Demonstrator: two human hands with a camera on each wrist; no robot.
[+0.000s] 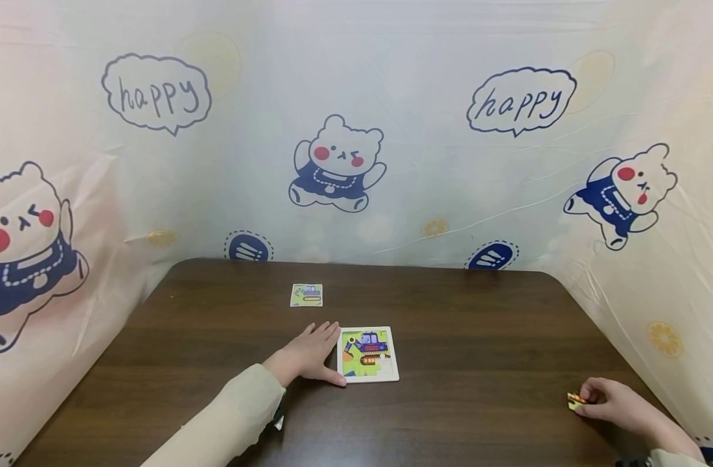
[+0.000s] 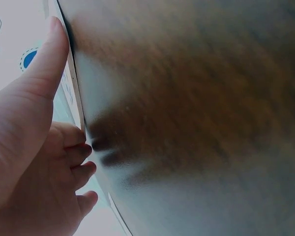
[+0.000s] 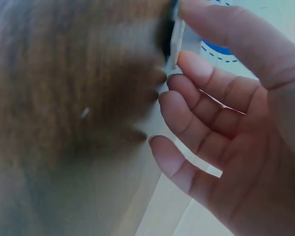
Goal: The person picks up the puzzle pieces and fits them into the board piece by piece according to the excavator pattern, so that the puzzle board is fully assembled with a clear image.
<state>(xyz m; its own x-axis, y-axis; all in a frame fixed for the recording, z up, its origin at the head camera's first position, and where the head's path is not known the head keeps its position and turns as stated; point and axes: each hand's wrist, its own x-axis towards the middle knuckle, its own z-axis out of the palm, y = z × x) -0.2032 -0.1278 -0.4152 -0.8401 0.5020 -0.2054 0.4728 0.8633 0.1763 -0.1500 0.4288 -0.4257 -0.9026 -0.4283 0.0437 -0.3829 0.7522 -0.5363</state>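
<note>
A white-framed jigsaw puzzle [image 1: 368, 346] with a picture of a purple excavator lies on the brown table. Its lower right part shows bare white. My left hand [image 1: 312, 355] rests at the frame's left edge, with thumb and fingers spread and touching it. In the left wrist view the left hand [image 2: 39, 128] has its thumb along the frame's edge. Far to the right, my right hand [image 1: 616, 405] pinches a puzzle piece [image 1: 575, 401] in green, orange and black between thumb and fingers. The piece [image 3: 177, 42] appears edge-on in the right wrist view.
A small picture card [image 1: 306, 295] with a similar excavator lies behind the puzzle, to its left. The dark wooden table [image 1: 461, 324] has a rounded far edge. A printed curtain [image 1: 426, 162] with bears hangs behind it and along both sides.
</note>
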